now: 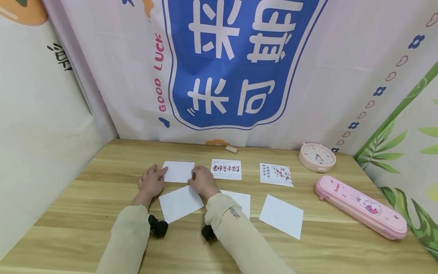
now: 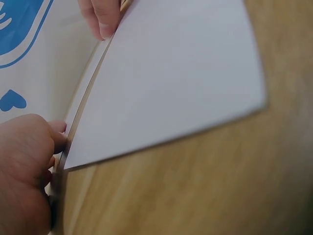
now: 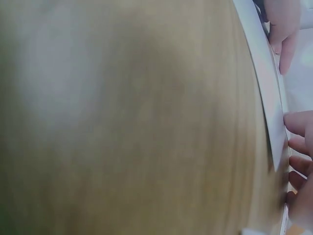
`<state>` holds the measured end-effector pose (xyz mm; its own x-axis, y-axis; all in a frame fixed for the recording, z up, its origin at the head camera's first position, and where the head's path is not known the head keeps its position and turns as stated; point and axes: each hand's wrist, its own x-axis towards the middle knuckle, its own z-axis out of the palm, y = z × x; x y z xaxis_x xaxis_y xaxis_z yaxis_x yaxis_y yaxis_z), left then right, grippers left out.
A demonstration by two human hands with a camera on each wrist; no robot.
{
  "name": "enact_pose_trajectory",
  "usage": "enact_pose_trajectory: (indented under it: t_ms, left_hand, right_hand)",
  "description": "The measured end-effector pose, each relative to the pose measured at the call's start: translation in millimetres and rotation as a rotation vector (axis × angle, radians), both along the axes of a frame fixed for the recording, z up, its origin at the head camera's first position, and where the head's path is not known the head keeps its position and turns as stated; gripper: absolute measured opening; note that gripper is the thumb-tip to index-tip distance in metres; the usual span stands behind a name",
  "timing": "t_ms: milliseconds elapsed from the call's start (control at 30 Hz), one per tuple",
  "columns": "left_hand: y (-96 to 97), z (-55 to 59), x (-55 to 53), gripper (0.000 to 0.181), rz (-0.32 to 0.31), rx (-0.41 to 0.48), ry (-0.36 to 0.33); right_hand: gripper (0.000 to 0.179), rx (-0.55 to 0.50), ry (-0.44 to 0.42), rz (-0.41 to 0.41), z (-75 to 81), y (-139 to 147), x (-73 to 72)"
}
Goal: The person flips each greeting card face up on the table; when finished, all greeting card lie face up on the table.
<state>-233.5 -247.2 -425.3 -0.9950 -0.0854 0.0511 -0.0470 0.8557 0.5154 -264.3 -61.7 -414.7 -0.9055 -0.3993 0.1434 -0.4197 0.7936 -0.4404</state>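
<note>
A blank white card (image 1: 179, 172) lies flat at the back left of the table, between my two hands. My left hand (image 1: 151, 182) rests at its left edge, fingers spread and thumb touching the card. At the right edge, my right hand (image 1: 203, 182) has curled fingers and pinches the card's side. Just in front lies a second blank card (image 1: 180, 203), turned at an angle; it fills much of the left wrist view. In the right wrist view, the fingertips (image 3: 296, 144) of my right hand line up along the card edge.
Right of my hands lie a card with red lettering (image 1: 226, 169) and one with red blossoms (image 1: 276, 175). Another blank card (image 1: 239, 201) is partly covered by my right sleeve; one more (image 1: 282, 217) lies beyond. A round clock (image 1: 317, 156), pink pencil case (image 1: 361, 207) and small eraser-like block (image 1: 231, 148) surround them.
</note>
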Motion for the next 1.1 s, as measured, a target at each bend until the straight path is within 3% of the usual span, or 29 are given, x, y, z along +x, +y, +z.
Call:
enact_pose_trajectory:
  t_ms: [167, 267, 367, 567, 900, 1100]
  left_hand:
    - [1.4, 0.9, -1.3, 0.050, 0.004, -0.016, -0.018]
    - [2.1, 0.7, -2.6, 0.065, 0.008, -0.040, -0.025]
    - [1.9, 0.4, -2.7, 0.080, 0.017, -0.070, -0.034]
    - [2.5, 3.6, -0.9, 0.091, 0.038, -0.059, -0.065]
    - [2.0, 7.0, -7.1, 0.088, 0.064, 0.057, -0.120]
    - [3.0, 7.7, -10.1, 0.070, 0.088, 0.148, -0.113]
  right_hand:
    - [0.027, 0.017, 0.014, -0.008, -0.5, 1.2, 0.4]
    - [0.038, 0.052, 0.009, -0.013, -0.3, 0.7, 1.3]
    - [0.048, 0.073, -0.024, -0.009, 0.6, -0.8, 2.6]
    - [0.054, 0.120, -0.099, -0.009, 1.3, -3.6, 4.1]
    - [0.055, 0.075, -0.143, -0.012, 1.3, -2.1, 2.9]
    - [0.056, 0.063, -0.146, -0.029, 1.7, -0.9, 1.8]
